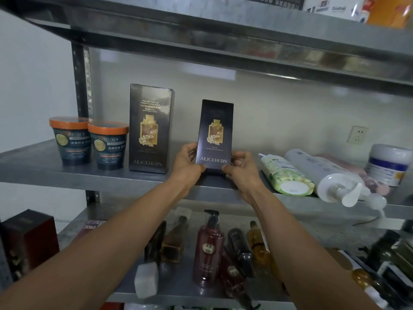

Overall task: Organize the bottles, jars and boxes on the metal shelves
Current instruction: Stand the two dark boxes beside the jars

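Note:
A dark ALICEHEBN box stands upright on the middle metal shelf. My left hand grips its lower left edge and my right hand grips its lower right edge. A taller matching box stands to its left, apart from it. Two orange-lidded tubs stand further left. To the right lie a green floral bottle and a white pump bottle, both on their sides, with a white jar behind them.
The lower shelf holds an upright red pump bottle and several dark and amber bottles lying down. A dark red box sits at the lower left. Boxes sit on the top shelf. A wall socket is behind.

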